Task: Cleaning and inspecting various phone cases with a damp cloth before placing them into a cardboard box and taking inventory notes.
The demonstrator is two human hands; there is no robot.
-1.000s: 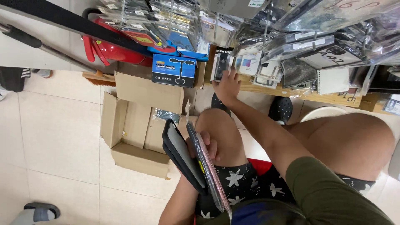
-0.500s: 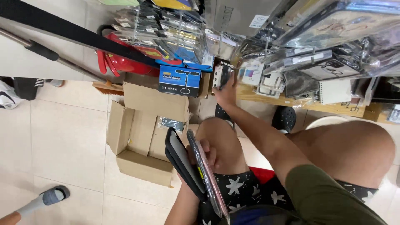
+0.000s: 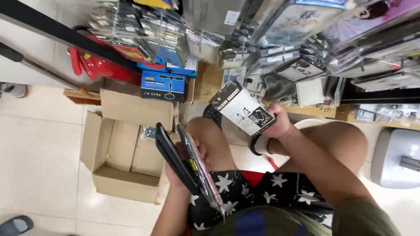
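Gripping a black-and-white packaged box (image 3: 243, 108), the right hand (image 3: 275, 122) is closing its fingers around the box's end, up and right of the open cardboard carton (image 3: 127, 153). The left hand (image 3: 186, 168) is clasping a stack of flat packaged cases (image 3: 186, 164) just right of that carton, above the lap.

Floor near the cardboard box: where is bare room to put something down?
Bare tiles lie left of the cardboard box, between it and the sandal. The box's inside is mostly bare too. Crowded: the shelf behind, packed with hanging packets, the blue box and the red extinguisher. Both hands are full.
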